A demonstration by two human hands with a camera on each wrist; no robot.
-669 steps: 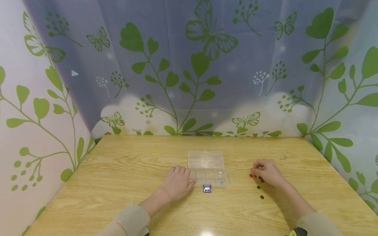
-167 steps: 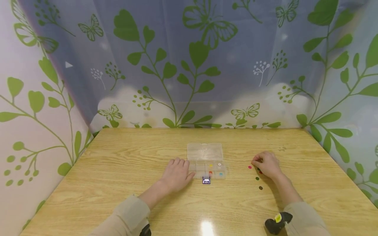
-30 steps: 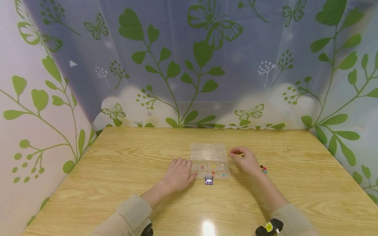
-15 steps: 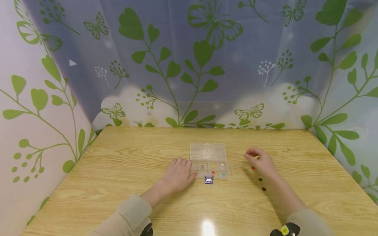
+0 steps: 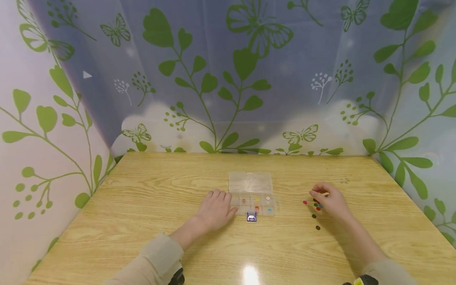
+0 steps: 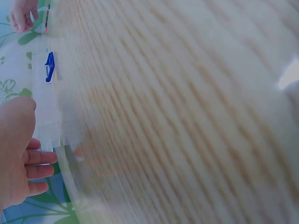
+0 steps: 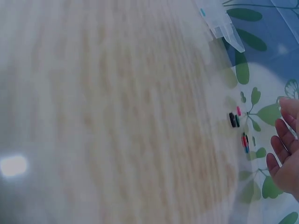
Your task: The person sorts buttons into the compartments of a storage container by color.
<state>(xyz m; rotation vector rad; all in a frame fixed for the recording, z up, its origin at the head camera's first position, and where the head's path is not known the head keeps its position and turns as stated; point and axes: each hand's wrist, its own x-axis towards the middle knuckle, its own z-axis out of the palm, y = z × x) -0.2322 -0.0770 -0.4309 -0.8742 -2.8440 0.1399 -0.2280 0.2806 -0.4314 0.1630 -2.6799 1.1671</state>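
A clear compartment box lies with its lid folded back, a blue clasp at its front. Single compartments hold small button-like discs: a pink-red one, a yellow one, a white one, an orange-red one and a blue one. My left hand rests at the box's left end, fingers extended. Over a cluster of loose discs hovers my right hand, fingers loosely bent; in the right wrist view its fingers are spread, with nothing visible between them.
A pink disc lies left of the cluster. Nearer the front are a dark green disc and a dark brown one. Small clear pieces lie farther back on the wooden table. A patterned curtain stands behind.
Since the earliest frame, orange-red and pink-red discs have come into the box. Over the last second my right hand has moved right, from beside the box to the loose discs. The left hand stays put.
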